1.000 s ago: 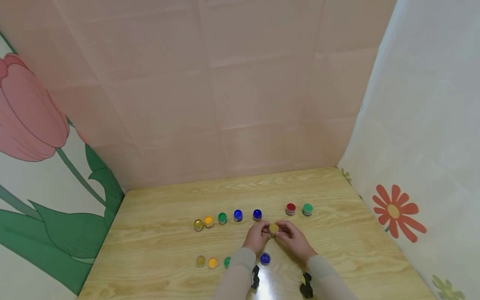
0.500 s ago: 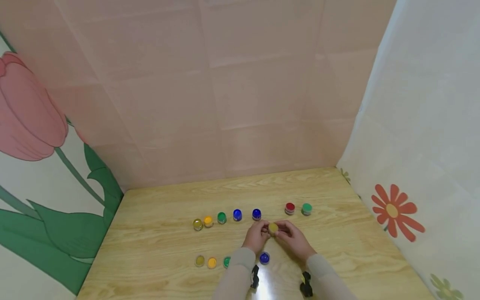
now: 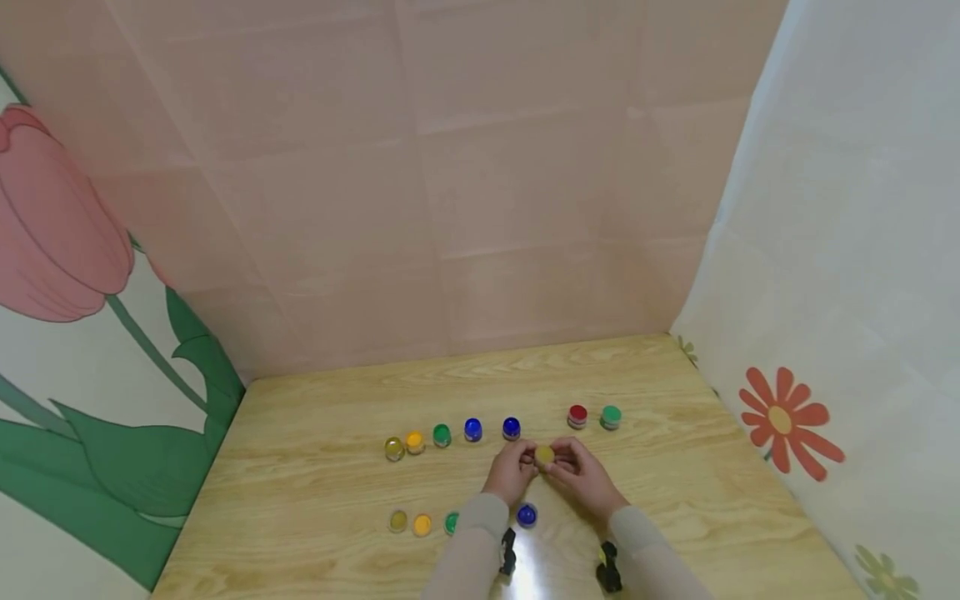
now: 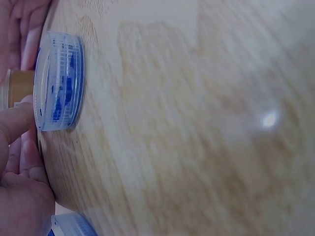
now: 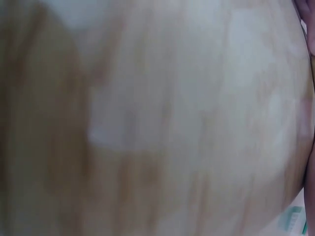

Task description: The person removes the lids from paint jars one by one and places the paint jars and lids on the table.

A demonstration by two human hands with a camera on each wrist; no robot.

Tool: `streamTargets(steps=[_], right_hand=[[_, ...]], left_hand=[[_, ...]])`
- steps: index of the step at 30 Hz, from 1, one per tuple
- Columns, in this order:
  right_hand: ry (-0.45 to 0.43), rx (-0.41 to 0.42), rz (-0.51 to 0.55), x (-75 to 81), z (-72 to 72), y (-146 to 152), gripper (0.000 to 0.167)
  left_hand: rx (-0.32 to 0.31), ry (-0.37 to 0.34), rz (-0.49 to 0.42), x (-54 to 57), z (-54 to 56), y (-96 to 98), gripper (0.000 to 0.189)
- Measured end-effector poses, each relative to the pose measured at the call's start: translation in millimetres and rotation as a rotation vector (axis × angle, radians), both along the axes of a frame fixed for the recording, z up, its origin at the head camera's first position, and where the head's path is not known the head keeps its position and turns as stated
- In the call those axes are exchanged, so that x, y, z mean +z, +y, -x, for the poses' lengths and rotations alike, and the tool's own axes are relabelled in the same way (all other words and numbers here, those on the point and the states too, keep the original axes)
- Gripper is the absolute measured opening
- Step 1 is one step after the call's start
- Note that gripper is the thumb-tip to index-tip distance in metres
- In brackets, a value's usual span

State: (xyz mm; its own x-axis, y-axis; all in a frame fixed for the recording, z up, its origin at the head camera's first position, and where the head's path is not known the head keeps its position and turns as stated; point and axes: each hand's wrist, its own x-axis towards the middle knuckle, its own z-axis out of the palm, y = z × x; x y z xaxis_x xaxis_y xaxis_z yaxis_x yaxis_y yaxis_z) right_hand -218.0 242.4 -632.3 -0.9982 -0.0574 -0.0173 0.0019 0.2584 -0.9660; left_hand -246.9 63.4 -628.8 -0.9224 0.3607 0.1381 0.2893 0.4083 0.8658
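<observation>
A small paint jar with an ochre top (image 3: 544, 456) is held just above the table between both hands. My left hand (image 3: 512, 472) pinches its left side and my right hand (image 3: 587, 478) grips its right. In the left wrist view the ochre jar (image 4: 20, 88) shows between the fingers, partly behind a clear lid with blue paint (image 4: 61, 81). That blue-smeared lid (image 3: 527, 515) lies on the table in front of the hands. Just beyond my left hand stands an open-looking dark blue jar (image 3: 512, 428). Only edges of the fingers show in the right wrist view.
Beyond the hands stand more paint jars: ochre (image 3: 394, 449), yellow (image 3: 415, 442), green (image 3: 442, 435), blue (image 3: 472, 430), red (image 3: 577, 417) and light green (image 3: 611, 417). Nearer are ochre (image 3: 398, 521), yellow (image 3: 422, 524) and green lids (image 3: 451, 523), the green one partly behind the left sleeve.
The whole head view shifts slightly. Both hands stay round the ochre-topped jar with hardly any visible movement, and the other jars and lids stay put on the table.
</observation>
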Motion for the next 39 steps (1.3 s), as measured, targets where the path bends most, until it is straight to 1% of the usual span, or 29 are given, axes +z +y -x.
streamTargets(steps=[6,10,13,18,24,28,31,34,37,39], right_hand=[[0.021,0.033,0.030,2.6,0.5,2.5,0.038],[0.023,0.051,0.026,3.4,0.5,4.8,0.040],[0.029,0.042,0.018,3.0,1.8,4.9,0.043],[0.054,0.018,0.014,-1.2,5.2,3.1,0.043],[0.027,-0.024,0.015,-1.3,5.4,0.7,0.037],[0.025,-0.006,0.014,1.2,3.5,1.9,0.035],[0.019,0.028,0.001,1.3,3.3,3.1,0.036],[0.002,0.034,-0.007,-0.4,3.8,3.1,0.039],[-0.012,0.013,-0.005,-3.4,4.5,2.2,0.042],[0.000,0.004,-0.009,-5.4,5.1,1.7,0.044]], left_hand=[[-0.007,0.013,-0.008,3.2,-0.1,0.7,0.029],[-0.006,0.002,0.006,4.1,0.2,1.2,0.030],[-0.002,-0.007,0.018,4.5,0.3,1.3,0.030],[-0.001,0.006,0.015,3.0,1.4,1.8,0.030],[-0.002,0.013,0.002,1.3,1.3,1.8,0.031],[-0.007,0.027,0.000,-1.4,2.7,1.7,0.031],[-0.001,0.033,0.008,-4.7,4.0,1.3,0.031],[0.002,0.036,0.003,-6.2,3.7,0.8,0.031],[-0.001,0.037,-0.012,-5.7,2.6,0.4,0.032],[0.001,0.031,-0.019,-5.5,2.1,0.5,0.031]])
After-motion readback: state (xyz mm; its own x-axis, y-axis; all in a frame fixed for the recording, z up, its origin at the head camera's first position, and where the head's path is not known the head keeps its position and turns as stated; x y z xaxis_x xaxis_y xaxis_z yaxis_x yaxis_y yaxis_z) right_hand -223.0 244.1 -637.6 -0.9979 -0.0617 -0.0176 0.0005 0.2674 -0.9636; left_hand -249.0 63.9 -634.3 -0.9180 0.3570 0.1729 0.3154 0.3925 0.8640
